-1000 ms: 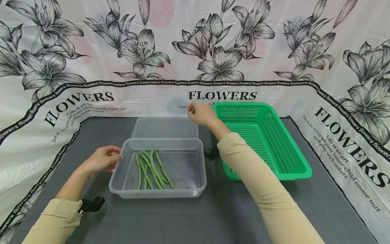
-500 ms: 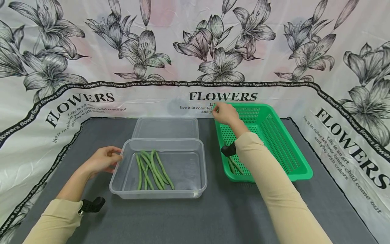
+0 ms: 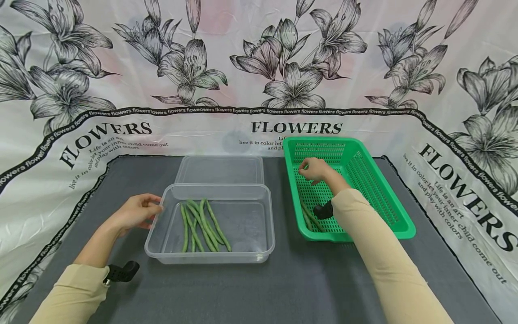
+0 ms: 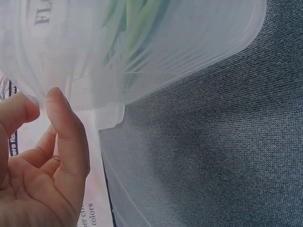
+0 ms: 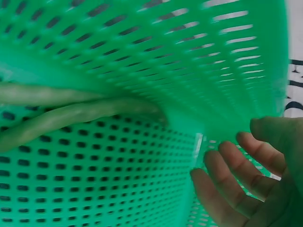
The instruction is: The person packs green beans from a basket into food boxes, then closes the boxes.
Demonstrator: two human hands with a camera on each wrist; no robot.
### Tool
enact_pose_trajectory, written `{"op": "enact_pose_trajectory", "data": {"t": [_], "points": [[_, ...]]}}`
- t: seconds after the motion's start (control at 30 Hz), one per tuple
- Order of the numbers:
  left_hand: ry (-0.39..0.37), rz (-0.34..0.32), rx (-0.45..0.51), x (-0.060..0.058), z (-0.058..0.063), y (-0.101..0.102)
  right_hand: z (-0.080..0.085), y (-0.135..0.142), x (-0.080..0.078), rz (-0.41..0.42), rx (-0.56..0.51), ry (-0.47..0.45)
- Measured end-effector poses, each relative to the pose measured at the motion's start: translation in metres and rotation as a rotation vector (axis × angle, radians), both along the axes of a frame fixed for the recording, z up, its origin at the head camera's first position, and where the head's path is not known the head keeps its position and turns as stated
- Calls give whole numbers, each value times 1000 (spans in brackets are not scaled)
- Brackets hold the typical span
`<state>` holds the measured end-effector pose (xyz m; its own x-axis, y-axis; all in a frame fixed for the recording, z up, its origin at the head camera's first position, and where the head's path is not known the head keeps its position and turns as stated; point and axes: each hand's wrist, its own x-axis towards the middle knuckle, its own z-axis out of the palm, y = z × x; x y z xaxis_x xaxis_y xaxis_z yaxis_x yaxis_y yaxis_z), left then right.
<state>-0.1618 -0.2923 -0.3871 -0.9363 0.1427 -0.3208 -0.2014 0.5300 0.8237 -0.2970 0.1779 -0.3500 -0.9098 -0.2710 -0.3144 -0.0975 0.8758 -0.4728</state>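
Observation:
A clear plastic food container (image 3: 252, 229) holds several green beans (image 3: 204, 227), bunched toward its left side. At its left wall, my left hand (image 3: 135, 213) pinches the rim between thumb and fingers, which the left wrist view shows close up on the translucent plastic (image 4: 85, 94). My right hand (image 3: 317, 171) hovers inside the green basket (image 3: 384, 204) with nothing between its loosely bent fingers. On the basket floor by its left wall lie two green beans (image 5: 94, 113), a short way from the right fingertips (image 5: 194, 172) in the right wrist view.
Behind the container a translucent flat lid (image 3: 220, 168) lies on the grey cloth (image 3: 226, 292). A white floral curtain (image 3: 226, 135) rises along the back and both sides.
My right hand has gone right and then down, from behind the container into the green basket, its arm no longer covering the beans there. The left hand stays on the container.

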Motion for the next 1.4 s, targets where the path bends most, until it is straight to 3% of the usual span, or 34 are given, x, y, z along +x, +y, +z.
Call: {"op": "enact_pose_trajectory", "data": {"t": [0.13,0.53,0.9,1.4], "points": [[-1,-2,1,0,0,0,-9,5,5,1,-52,-118],[-3,-5,-10,0,0,0,-28,17,7,60,-69,-336],[2,-6,-8,0,1,1,-38,16,13,65,-47,-382],[-11,-3,-7,-1,0,0,-40,6,15,50,-5,-404]]}}
